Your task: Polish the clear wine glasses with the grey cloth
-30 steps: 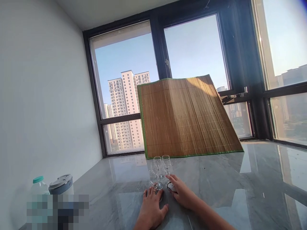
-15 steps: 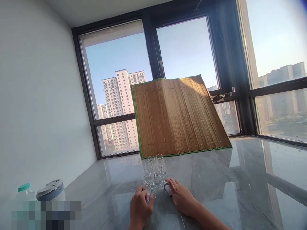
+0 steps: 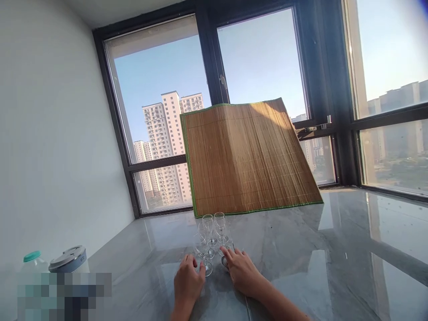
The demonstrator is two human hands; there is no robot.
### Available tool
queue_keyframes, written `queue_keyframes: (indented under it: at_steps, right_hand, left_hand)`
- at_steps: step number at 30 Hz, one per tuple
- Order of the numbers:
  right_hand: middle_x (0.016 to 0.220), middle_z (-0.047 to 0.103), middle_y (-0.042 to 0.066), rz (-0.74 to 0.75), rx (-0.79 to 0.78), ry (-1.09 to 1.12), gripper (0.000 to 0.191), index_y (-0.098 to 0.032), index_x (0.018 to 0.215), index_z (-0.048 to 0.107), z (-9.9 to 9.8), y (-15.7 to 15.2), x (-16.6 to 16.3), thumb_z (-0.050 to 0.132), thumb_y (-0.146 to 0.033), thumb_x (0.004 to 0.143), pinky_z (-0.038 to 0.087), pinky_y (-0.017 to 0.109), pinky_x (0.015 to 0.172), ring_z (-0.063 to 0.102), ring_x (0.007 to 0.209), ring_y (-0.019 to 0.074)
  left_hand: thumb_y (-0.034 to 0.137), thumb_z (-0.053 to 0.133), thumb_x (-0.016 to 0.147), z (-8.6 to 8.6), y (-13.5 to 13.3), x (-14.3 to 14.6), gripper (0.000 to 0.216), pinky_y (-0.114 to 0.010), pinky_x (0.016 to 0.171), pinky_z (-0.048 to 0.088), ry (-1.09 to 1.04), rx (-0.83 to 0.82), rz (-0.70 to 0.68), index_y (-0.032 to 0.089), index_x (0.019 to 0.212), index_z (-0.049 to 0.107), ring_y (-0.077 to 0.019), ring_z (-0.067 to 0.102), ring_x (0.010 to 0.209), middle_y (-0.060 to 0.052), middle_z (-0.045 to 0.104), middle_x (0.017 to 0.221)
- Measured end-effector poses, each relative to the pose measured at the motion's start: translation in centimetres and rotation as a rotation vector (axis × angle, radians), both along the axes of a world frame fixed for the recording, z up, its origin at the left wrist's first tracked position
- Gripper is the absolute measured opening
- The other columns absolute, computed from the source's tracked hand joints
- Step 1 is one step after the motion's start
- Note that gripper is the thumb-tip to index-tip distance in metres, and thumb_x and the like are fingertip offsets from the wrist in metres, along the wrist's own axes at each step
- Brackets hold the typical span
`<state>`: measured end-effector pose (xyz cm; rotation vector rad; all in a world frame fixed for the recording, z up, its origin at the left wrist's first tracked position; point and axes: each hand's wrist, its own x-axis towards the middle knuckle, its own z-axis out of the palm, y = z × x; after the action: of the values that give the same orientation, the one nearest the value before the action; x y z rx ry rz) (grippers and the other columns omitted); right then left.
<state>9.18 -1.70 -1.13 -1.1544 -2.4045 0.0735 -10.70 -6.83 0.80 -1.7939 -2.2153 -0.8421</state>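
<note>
Several small clear stemmed glasses point(image 3: 219, 226) stand upright in a cluster on the grey marble-look surface. My left hand point(image 3: 190, 277) is beside the nearest stemmed glass point(image 3: 201, 249), fingers bent and the thumb apart from them, close to the glass's foot. I see nothing held between them. My right hand point(image 3: 241, 268) rests low to the right of the cluster, fingers curled over a grey ring-shaped thing point(image 3: 224, 262). Most of that thing is hidden by the hand, so I cannot tell its kind.
A bamboo mat point(image 3: 247, 160) with green edging leans against the window behind the glasses. On the left stand a lidded cup point(image 3: 68, 258) and a bottle with a teal cap point(image 3: 32, 256), their lower parts blurred out. The grey surface point(image 3: 284, 249) shows reflections.
The view has shifted slightly, so the glasses and both hands appear a little further left. My left thumb now shows more apart from the fingers. My right hand stays at the ring-shaped thing.
</note>
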Motion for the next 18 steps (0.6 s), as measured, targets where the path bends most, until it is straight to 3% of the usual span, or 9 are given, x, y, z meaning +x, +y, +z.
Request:
queue_keyframes:
  at_steps: [4, 7, 13, 16, 18]
  right_hand:
    - [0.125, 0.057, 0.013, 0.028, -0.025, 0.024, 0.064, -0.018, 0.144, 0.037, 0.0, -0.3, 0.3, 0.051, -0.026, 0.082, 0.039, 0.038, 0.091, 0.051, 0.108, 0.0307]
    - [0.127, 0.055, 0.015, 0.053, -0.032, 0.03, 0.063, -0.014, 0.143, 0.037, -0.2, -0.3, 0.2, 0.046, -0.016, 0.081, 0.04, 0.037, 0.093, 0.052, 0.108, 0.0292]
    - [0.127, 0.056, 0.017, 0.167, -0.088, 0.141, 0.076, -0.012, 0.146, 0.025, -0.8, 0.4, 0.5, 0.046, -0.007, 0.073, 0.043, 0.036, 0.091, 0.055, 0.108, 0.0268]
    - [0.111, 0.063, 0.015, 0.17, -0.2, 0.253, 0.078, -0.012, 0.148, 0.014, 0.1, 0.1, 1.2, 0.045, -0.009, 0.077, 0.045, 0.036, 0.087, 0.06, 0.096, 0.024]
    - [0.115, 0.061, 0.014, 0.2, -0.217, 0.369, 0.076, -0.016, 0.148, 0.006, 1.5, -0.7, 1.8, 0.044, -0.011, 0.082, 0.046, 0.036, 0.089, 0.06, 0.095, 0.0214]
  left_hand:
    - [0.038, 0.046, 0.087, 0.1, 0.3, 0.0, 0.02, -0.026, 0.072, 0.04, -0.065, -0.02, -0.055, 0.021, 0.093, 0.055, -0.0197, 0.06, 0.087, -0.005, 0.063, 0.092]
    - [0.04, 0.047, 0.087, 0.0, 0.8, -0.1, 0.028, -0.026, 0.077, 0.043, -0.101, -0.041, -0.111, 0.021, 0.104, 0.057, -0.0193, 0.06, 0.089, -0.005, 0.064, 0.099]
    - [0.038, 0.047, 0.087, -0.3, 1.3, -0.5, 0.023, -0.026, 0.078, 0.044, -0.135, -0.049, -0.2, 0.021, 0.082, 0.061, -0.0175, 0.06, 0.083, -0.003, 0.064, 0.091]
    - [0.034, 0.047, 0.087, -0.5, 1.3, -0.6, 0.02, -0.025, 0.077, 0.044, -0.114, -0.045, -0.204, 0.021, 0.078, 0.059, -0.0167, 0.06, 0.082, -0.002, 0.063, 0.089]
    - [0.031, 0.047, 0.087, -0.6, 1.4, -0.6, 0.018, -0.025, 0.077, 0.043, -0.101, -0.037, -0.203, 0.021, 0.078, 0.059, -0.0161, 0.059, 0.081, -0.002, 0.063, 0.088]
